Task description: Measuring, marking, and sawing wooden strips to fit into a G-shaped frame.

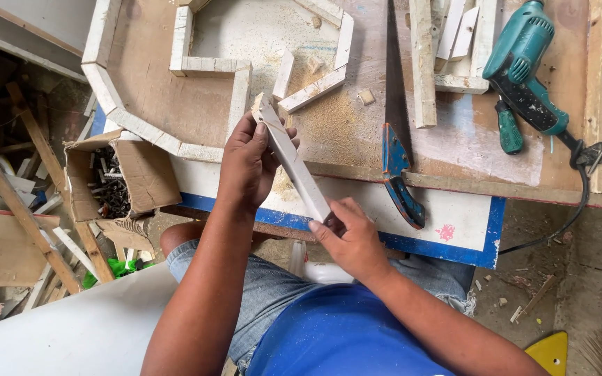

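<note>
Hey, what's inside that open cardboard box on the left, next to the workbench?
The cardboard box holds a dark heap of metal fasteners, probably screws or nails, piled at its left end. The folded flap covers the rest of the inside, so anything beneath it is hidden.

A woodworking shop. Sawdust covers the plywood workbench [161, 90], on which lie a hand saw [395, 132], a teal power drill [524, 66] and cut wooden strips [423, 63]. A cardboard box of screws [116, 181] and scrap timber [15, 202] lie beside it.
</note>
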